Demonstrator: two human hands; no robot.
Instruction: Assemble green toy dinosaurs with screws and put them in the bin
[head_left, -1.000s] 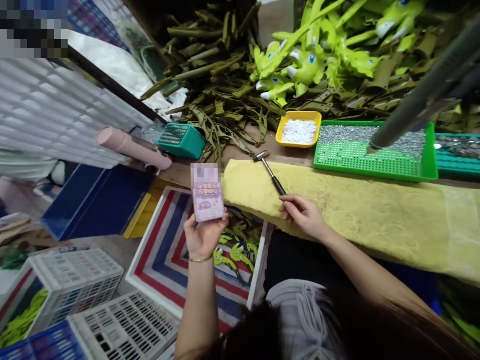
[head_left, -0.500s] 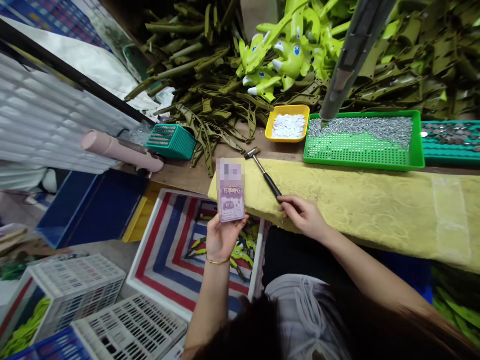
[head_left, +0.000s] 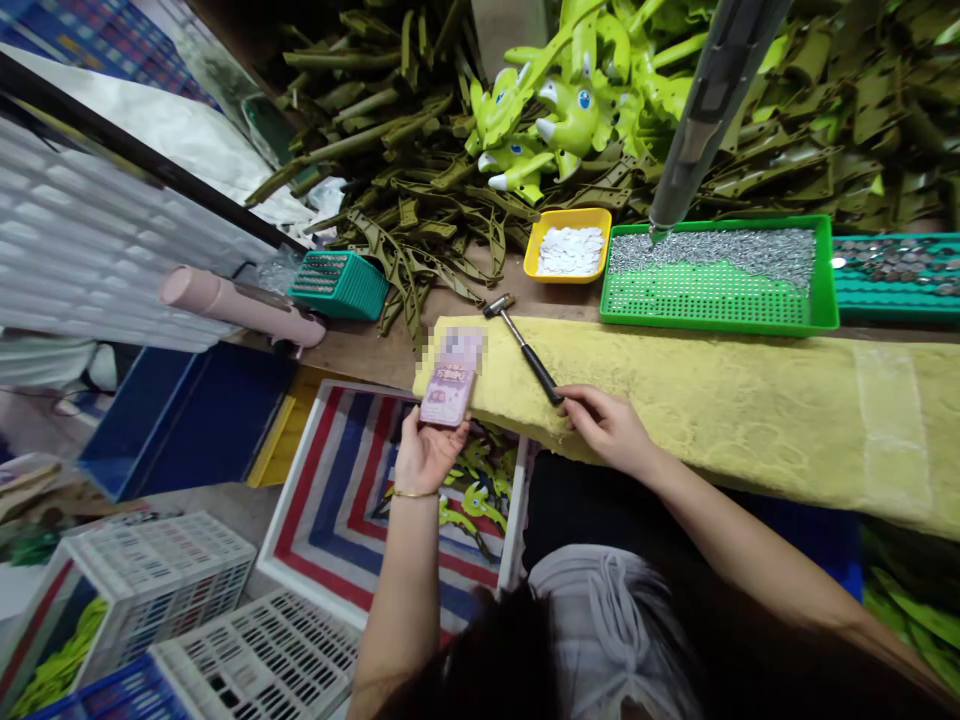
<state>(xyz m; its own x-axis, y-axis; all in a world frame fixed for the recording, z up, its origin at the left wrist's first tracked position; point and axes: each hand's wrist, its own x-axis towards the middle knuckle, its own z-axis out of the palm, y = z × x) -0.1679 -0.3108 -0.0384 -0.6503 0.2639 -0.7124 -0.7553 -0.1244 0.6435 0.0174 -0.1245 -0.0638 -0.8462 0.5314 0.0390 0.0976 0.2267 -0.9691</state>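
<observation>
My left hand (head_left: 427,452) is shut on a phone (head_left: 448,392) with a pink-purple screen, tilted over the striped tray. My right hand (head_left: 604,428) rests on the near edge of a yellow padded cloth (head_left: 712,420), fingers loosely curled. Its fingertips lie at the end of the black handle of a small steel hammer (head_left: 521,345), which lies on the cloth and does not look gripped. A long grey tube (head_left: 712,110) hangs from above, its tip at the silver studs in a green perforated tray (head_left: 712,328).
A yellow tray (head_left: 568,214) holds white discs. A striped tray (head_left: 322,500) holds lime toy parts. Olive plastic parts and lime dinosaur toys (head_left: 570,115) are heaped behind. There are also a teal basket (head_left: 339,285), a pink cylinder (head_left: 240,305), white crates (head_left: 150,580).
My left hand has lowered slightly and the phone now tilts to the right instead of standing upright. The grey tube has moved left since the oldest frame. My right hand has barely moved.
</observation>
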